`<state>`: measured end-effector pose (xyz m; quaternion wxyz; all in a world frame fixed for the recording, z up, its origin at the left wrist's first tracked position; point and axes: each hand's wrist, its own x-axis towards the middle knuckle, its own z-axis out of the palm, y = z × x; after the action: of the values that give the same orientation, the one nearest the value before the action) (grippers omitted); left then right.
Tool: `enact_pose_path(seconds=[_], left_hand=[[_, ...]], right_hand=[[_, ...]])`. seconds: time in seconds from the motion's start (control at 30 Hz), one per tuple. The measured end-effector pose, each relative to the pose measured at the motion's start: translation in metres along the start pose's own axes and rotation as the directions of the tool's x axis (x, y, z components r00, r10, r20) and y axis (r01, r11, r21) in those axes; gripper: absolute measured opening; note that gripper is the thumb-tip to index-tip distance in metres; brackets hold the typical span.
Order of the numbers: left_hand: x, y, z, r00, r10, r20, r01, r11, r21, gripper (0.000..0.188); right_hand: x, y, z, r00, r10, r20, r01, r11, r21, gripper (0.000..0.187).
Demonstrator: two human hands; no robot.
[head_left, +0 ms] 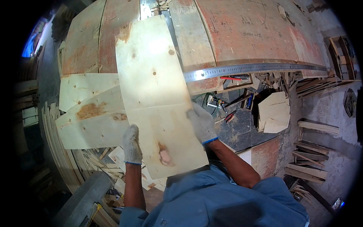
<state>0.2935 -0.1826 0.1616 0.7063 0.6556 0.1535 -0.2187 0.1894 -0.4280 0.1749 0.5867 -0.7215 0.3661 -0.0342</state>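
Note:
A long pale plywood sheet (153, 87) with knots and a brown-edged pink patch is held up in front of me, its far end over the workbench. My left hand (132, 144), in a light knit glove, grips the sheet's left edge near its close end. On the opposite edge, a little farther up, my gloved right hand (202, 122) has hold of it; some of its fingers are hidden. Beneath the sheet to the left are more plywood pieces (90, 130), one with a brown stain. A steel ruler (257, 69) runs rightward from beside the sheet along the bench edge.
The reddish worn bench top (257, 38) spans the far side. Right of me lie red-handled pliers (230, 116), a box of offcuts (274, 111) and wood strips. Long thin strips (62, 143) stand at the left, near a grey beam (85, 198). Scraps litter the area below.

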Motion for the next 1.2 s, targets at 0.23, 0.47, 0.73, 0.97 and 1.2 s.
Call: enact_pose_path(seconds=[0.23, 0.47, 0.73, 0.97, 1.2], left_hand=[[0.01, -0.01, -0.024, 0.996, -0.024, 0.087, 0.022, 0.999, 0.025, 0.022], [0.0, 0.004, -0.009, 0.998, 0.0, 0.065, -0.003, 0.999, 0.042, 0.021], [0.001, 0.0, -0.012, 0.998, -0.059, 0.029, 0.059, 0.998, 0.0, 0.018], [0.011, -0.006, -0.022, 0.99, -0.088, 0.113, 0.089, 0.996, -0.005, 0.021], [0.008, 0.013, 0.001, 0.992, -0.111, 0.056, 0.112, 0.994, -0.019, 0.023]], right_hand=[[-0.004, 0.002, 0.007, 0.995, 0.095, 0.017, -0.096, 0.993, 0.073, 0.034], [-0.004, 0.002, 0.007, 0.997, 0.074, 0.01, -0.074, 0.992, 0.097, 0.033], [-0.008, -0.01, 0.004, 0.994, 0.104, 0.028, -0.106, 0.991, 0.087, 0.033], [-0.003, -0.005, 0.006, 0.996, 0.092, 0.019, -0.093, 0.993, 0.066, 0.032], [0.003, -0.007, 0.007, 0.998, 0.057, -0.006, -0.057, 0.998, 0.036, 0.028]])
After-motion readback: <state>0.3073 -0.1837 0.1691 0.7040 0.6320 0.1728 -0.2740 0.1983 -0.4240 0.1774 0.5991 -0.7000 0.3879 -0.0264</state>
